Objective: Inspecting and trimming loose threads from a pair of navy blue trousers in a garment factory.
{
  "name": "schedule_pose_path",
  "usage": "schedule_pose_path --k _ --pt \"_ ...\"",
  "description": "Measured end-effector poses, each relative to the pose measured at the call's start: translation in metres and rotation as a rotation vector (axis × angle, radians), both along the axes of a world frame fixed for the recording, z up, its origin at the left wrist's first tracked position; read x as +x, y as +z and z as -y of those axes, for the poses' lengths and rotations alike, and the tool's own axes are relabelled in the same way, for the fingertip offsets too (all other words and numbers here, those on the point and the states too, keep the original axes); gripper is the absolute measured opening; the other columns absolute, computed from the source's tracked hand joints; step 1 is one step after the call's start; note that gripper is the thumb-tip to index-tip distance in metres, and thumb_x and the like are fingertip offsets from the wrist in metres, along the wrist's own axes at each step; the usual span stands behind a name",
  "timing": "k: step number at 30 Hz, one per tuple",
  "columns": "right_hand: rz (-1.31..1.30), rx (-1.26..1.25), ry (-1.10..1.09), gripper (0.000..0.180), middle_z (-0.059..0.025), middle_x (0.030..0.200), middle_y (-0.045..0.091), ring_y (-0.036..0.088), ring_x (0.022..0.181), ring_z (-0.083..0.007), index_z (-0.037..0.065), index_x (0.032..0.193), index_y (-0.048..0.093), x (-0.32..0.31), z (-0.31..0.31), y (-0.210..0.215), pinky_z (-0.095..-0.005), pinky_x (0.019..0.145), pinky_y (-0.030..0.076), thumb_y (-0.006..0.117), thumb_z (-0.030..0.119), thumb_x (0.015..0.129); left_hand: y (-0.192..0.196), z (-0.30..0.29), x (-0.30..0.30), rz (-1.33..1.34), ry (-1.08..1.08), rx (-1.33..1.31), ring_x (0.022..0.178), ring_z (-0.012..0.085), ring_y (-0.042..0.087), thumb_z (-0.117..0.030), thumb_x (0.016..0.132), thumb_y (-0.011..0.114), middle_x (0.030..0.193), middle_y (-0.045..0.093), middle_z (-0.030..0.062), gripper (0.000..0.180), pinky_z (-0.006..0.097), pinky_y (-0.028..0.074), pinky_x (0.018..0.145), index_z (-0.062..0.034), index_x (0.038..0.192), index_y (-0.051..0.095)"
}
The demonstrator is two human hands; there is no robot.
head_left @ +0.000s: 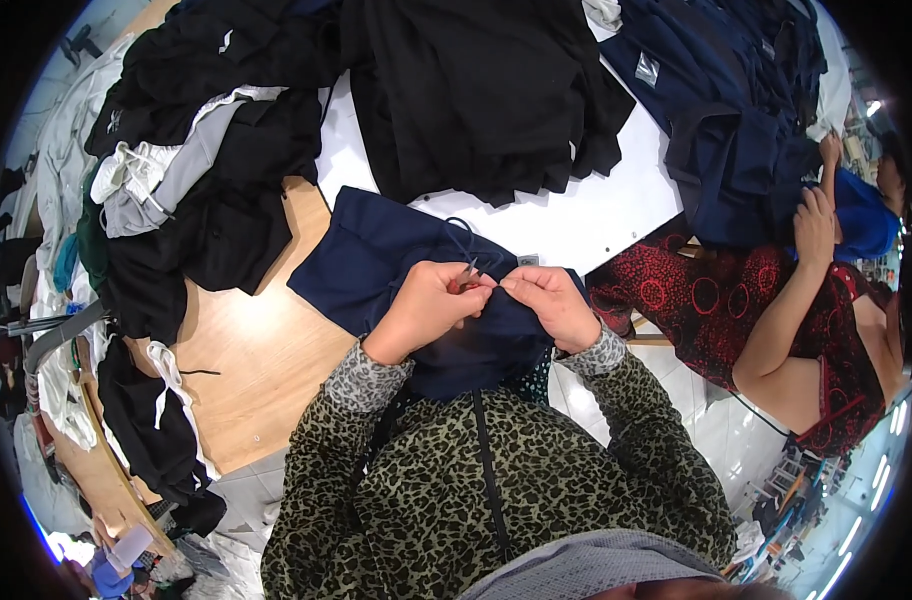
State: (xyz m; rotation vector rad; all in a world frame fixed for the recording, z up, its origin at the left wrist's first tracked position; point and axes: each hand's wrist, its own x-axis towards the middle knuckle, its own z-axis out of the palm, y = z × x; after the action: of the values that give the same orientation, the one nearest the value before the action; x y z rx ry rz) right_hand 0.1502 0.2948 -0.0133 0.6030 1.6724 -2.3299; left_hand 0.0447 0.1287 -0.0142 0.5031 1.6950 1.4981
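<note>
A navy garment (361, 245) lies over the table edge in front of me and hangs down to my lap. Near its upper edge a navy cord (459, 232) forms a loop. My left hand (424, 308) is closed around small snips (469, 273), whose metal blades point up and away and show a bit of red by the fingers. Close beside it, my right hand (558, 300) pinches thumb and forefinger together above the garment. What sits in that pinch is too small to make out. The fingertips of both hands nearly meet.
Black garments (476, 90) are stacked ahead on a white board (606, 205). A pile of black, grey and white clothes (221, 200) covers the wooden table (276, 350) at left. At right, a co-worker in a red-and-black patterned outfit (716, 295) reaches over navy clothes (726, 150).
</note>
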Motion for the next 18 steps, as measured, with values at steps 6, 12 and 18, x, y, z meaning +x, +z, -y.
schedule_pose_path --k 6,12,18 --pt "0.001 -0.025 0.029 0.02 0.0032 0.085 0.062 0.052 0.078 -0.002 -0.003 0.095 0.065 0.0003 -0.0049 -0.0034 -0.0173 0.072 0.043 0.055 0.015 0.094 0.0007 -0.0012 -0.0026 0.027 -0.064 -0.022 0.058 0.0043 0.056 -0.009 0.083 0.066 0.072 0.064 0.0032 0.011 0.018 0.044 0.047 0.0019 0.081 0.065" --pt "0.024 -0.067 0.018 0.019 0.0027 0.086 0.063 0.054 0.078 -0.0023 -0.003 0.096 0.065 0.0014 -0.0065 -0.0078 -0.0175 0.071 0.044 0.055 0.014 0.093 -0.002 -0.0005 -0.003 -0.036 -0.074 -0.021 0.058 0.0037 0.054 -0.007 0.081 0.068 0.076 0.064 0.0026 0.011 0.018 0.043 0.047 0.0026 0.084 0.064" --pt "0.027 -0.054 0.017 0.019 0.0016 0.088 0.064 0.056 0.079 -0.0036 -0.003 0.096 0.065 -0.0015 -0.0079 -0.0033 -0.0182 0.073 0.045 0.055 0.013 0.093 0.0027 0.0074 -0.0073 -0.146 -0.173 0.153 0.07 0.0033 0.048 -0.011 0.072 0.079 0.096 0.061 -0.0003 0.04 0.019 0.042 0.062 -0.0017 0.107 0.061"
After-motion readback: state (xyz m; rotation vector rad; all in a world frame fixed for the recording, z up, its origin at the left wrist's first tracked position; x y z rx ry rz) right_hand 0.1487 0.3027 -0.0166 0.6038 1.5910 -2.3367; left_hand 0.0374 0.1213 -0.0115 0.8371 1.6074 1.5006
